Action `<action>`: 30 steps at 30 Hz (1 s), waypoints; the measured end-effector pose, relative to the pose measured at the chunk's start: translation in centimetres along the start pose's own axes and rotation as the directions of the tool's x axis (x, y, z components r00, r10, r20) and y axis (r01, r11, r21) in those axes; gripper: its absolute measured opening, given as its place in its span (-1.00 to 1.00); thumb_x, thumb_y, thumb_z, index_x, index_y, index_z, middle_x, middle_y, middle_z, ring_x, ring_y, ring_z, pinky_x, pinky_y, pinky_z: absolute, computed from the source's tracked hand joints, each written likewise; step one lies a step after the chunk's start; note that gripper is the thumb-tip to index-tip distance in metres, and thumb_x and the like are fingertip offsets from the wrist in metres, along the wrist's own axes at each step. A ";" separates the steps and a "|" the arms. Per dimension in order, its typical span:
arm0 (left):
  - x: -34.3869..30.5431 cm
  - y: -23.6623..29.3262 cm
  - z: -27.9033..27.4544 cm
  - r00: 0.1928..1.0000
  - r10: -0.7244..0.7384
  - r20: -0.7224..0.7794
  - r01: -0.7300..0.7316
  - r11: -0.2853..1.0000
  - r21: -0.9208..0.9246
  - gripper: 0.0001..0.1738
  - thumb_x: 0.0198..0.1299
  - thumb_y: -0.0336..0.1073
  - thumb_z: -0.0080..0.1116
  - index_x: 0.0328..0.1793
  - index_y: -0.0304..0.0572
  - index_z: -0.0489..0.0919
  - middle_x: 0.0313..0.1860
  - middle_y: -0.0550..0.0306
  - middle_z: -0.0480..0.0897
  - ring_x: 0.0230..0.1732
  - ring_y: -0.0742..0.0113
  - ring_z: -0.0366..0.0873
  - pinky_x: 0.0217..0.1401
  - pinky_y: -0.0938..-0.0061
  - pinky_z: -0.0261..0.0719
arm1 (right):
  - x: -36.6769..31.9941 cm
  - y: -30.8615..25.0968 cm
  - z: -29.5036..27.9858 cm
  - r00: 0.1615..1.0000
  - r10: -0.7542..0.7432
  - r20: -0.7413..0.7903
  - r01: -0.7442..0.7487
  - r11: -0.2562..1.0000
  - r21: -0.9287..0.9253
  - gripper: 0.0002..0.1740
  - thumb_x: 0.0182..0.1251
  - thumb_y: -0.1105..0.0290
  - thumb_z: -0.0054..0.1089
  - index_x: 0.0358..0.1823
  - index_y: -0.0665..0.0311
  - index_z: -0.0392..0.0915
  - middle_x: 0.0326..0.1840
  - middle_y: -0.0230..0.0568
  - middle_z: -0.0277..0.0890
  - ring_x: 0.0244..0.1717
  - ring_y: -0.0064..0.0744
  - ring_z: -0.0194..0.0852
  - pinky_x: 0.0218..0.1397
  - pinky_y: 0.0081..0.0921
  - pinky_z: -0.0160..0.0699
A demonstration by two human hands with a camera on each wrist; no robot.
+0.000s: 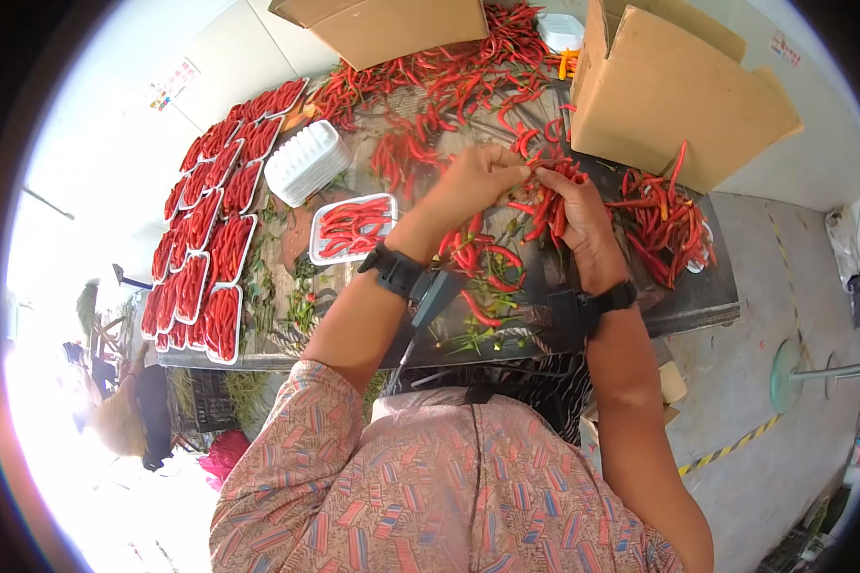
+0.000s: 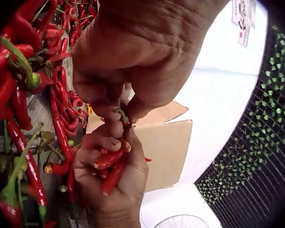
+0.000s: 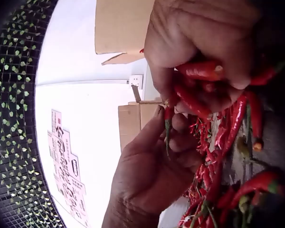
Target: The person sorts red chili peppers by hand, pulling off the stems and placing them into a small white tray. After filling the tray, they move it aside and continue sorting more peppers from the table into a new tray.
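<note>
Pinching a red chilli's green stem between thumb and bent fingers of the left hand; cupping several red chillies in the curled right hand, just beside. Reaching over a bench bearing loose chillies, a white tray of chillies to the left, stacked trays beyond, filled trays farther left, cardboard boxes behind.

Head view: I log the open carton cropped by the top edge, loose peppers blurred, wall sign too small to read. Right hand partly covers its held peppers; I cannot count them. Left hand partly hides the green stem.
</note>
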State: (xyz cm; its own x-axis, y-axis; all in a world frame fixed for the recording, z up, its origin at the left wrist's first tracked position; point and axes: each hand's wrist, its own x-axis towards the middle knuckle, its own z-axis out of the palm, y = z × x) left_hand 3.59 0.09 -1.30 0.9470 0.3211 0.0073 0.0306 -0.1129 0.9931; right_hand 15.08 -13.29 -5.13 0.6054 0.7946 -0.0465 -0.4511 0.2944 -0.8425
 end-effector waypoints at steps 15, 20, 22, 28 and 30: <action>-3.1 0.0 0.4 0.922 0.386 -0.013 -0.343 0.835 0.430 -0.91 0.14 -0.42 0.21 -0.30 -0.31 0.60 -0.53 0.12 0.58 -0.48 0.50 0.52 -0.43 0.49 0.43 | -1.2 -0.4 0.8 0.996 0.014 0.092 -0.028 0.988 0.152 -0.82 0.28 0.52 0.22 -0.10 0.33 0.53 -0.19 -0.18 0.65 -0.18 -0.36 0.67 -0.17 -0.41 0.74; -6.0 1.7 1.4 0.871 0.435 0.229 -0.492 0.787 0.373 -0.91 0.10 -0.45 0.24 -0.28 -0.30 0.59 -0.45 -0.03 0.61 -0.43 0.18 0.58 -0.33 0.34 0.52 | 0.2 0.3 -0.5 0.944 0.078 0.319 -0.134 0.978 0.158 -0.81 0.27 0.48 0.23 -0.10 0.32 0.54 -0.21 -0.18 0.65 -0.29 -0.41 0.65 -0.29 -0.48 0.69; -7.0 2.1 1.2 0.880 0.404 0.252 -0.474 0.792 0.386 -0.88 0.13 -0.45 0.24 -0.21 -0.31 0.61 -0.36 0.05 0.64 -0.41 0.37 0.54 -0.32 0.43 0.51 | -1.2 -0.5 1.3 0.990 0.039 0.132 -0.060 0.986 0.155 -0.82 0.29 0.44 0.23 -0.12 0.31 0.58 -0.23 -0.15 0.66 -0.43 -0.55 0.58 -0.46 -0.61 0.57; -8.7 1.7 -1.1 0.953 0.294 0.077 -0.300 0.868 0.396 -0.87 0.22 -0.41 0.23 -0.19 -0.34 0.61 -0.58 0.28 0.51 -0.53 0.65 0.33 -0.52 0.59 0.29 | -4.1 -5.5 -0.6 0.996 -0.084 -0.025 0.076 0.974 -0.215 -0.79 0.25 0.33 0.33 -0.21 0.26 0.53 -0.47 -0.25 0.55 -0.58 -0.54 0.45 -0.60 -0.59 0.39; -8.6 0.8 -1.8 0.955 0.287 0.074 -0.292 0.867 0.404 -0.87 0.24 -0.39 0.22 -0.19 -0.35 0.60 -0.58 0.32 0.49 -0.53 0.66 0.31 -0.52 0.59 0.27 | -5.2 -7.6 -2.9 0.973 -0.200 -0.111 0.147 0.920 -0.364 -0.81 0.24 0.34 0.32 -0.20 0.27 0.57 -0.46 -0.23 0.60 -0.59 -0.59 0.44 -0.60 -0.61 0.39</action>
State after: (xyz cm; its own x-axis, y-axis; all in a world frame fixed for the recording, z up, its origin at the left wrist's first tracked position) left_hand -5.13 -1.06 -0.35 0.9370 0.2044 0.2834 -0.1207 -0.5719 0.8114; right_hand 17.27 -21.18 -0.01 0.7525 0.6555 0.0634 -0.0872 0.1946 -0.9770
